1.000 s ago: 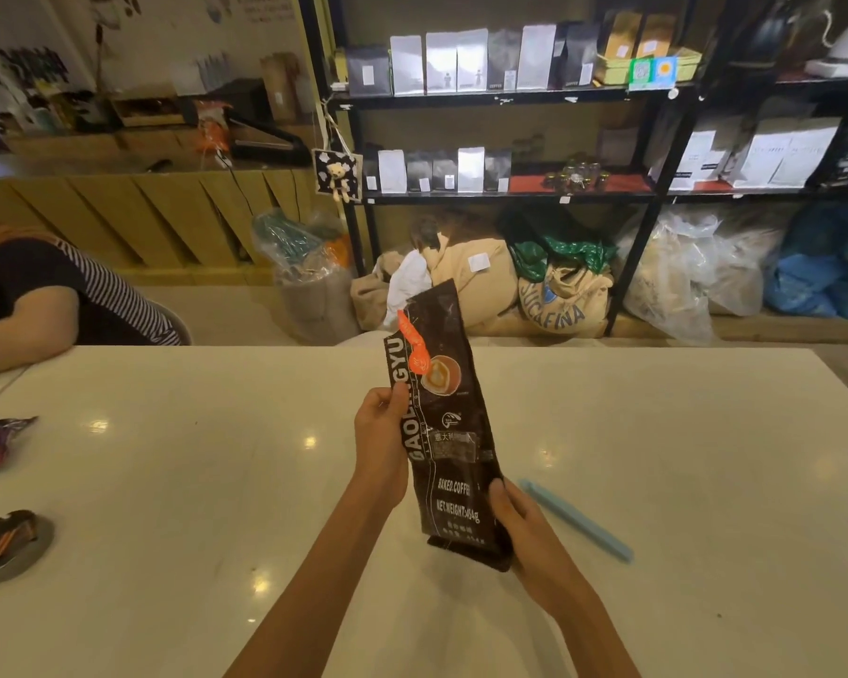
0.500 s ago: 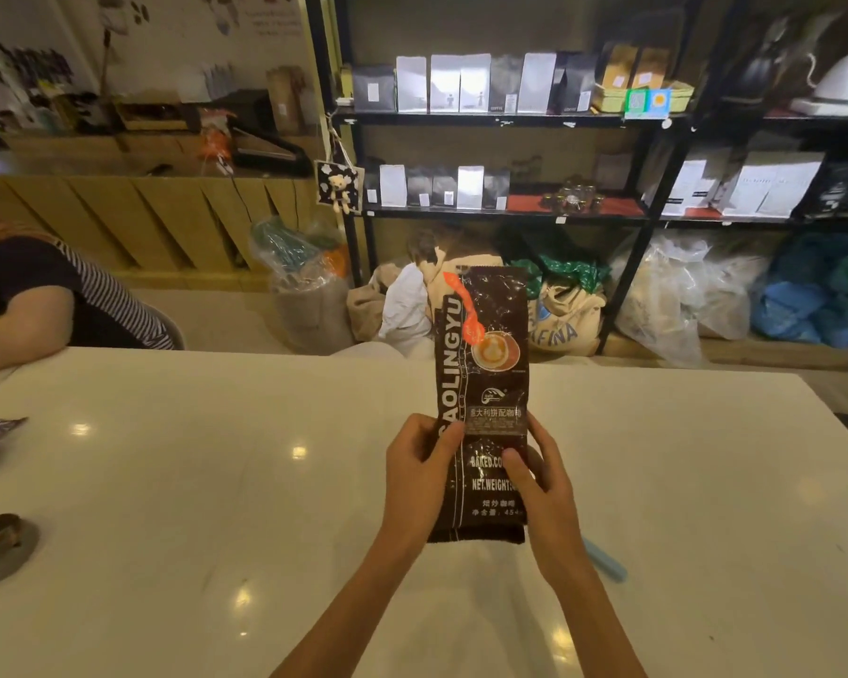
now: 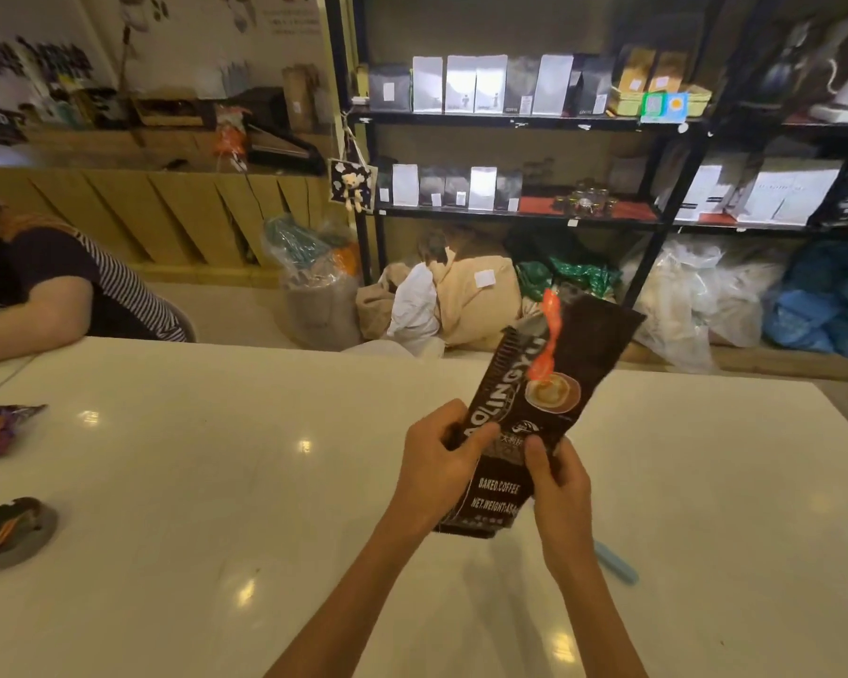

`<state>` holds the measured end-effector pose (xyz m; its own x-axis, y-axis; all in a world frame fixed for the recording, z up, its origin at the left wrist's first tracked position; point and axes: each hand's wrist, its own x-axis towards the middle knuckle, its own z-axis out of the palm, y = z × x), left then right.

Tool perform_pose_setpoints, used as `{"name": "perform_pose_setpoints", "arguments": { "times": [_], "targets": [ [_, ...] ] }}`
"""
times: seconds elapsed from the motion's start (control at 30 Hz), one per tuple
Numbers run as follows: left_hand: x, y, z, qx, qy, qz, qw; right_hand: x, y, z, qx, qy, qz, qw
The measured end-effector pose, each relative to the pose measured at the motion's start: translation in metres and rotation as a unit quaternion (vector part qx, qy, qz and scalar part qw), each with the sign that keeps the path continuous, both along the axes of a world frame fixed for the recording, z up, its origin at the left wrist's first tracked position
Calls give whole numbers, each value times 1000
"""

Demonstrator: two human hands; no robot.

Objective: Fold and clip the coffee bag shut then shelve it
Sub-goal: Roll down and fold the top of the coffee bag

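I hold a tall dark brown coffee bag (image 3: 551, 384) with white lettering, a coffee-cup picture and an orange swirl above the white table (image 3: 216, 482). It leans to the right, its top unfolded. My left hand (image 3: 436, 462) grips its left edge at mid height. My right hand (image 3: 556, 491) grips its right edge slightly lower. A light blue clip bar (image 3: 618, 565) lies on the table just right of my right wrist, partly hidden by it. The black shelf rack (image 3: 510, 122) with rows of bags stands beyond the table.
A person in a striped sleeve (image 3: 45, 296) leans on the table's far left corner. A purple snack wrapper (image 3: 1, 425) and a dark round ashtray (image 3: 13, 530) lie at the left. Sacks and plastic bags (image 3: 461, 296) crowd the floor under the rack.
The bag has tipped from upright to leaning right. Both hands have slid higher along its edges, and the view has shifted slightly.
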<state>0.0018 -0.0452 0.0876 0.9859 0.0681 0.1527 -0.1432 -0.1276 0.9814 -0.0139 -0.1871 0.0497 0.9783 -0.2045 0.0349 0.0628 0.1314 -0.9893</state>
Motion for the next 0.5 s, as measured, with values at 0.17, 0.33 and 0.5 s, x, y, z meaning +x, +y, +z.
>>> {"name": "perform_pose_setpoints", "arguments": {
  "times": [0.17,0.33,0.5],
  "targets": [
    [-4,2,-4,-138,22,10,990,3,-4,2,-47,-23,15,999],
    [-7,-11,10,-45,-51,3,998,1,-12,-1,6,-1,30,1000],
    [-22,-22,3,-56,-16,-61,996,17,-15,7,127,-5,-40,991]
  ]
}}
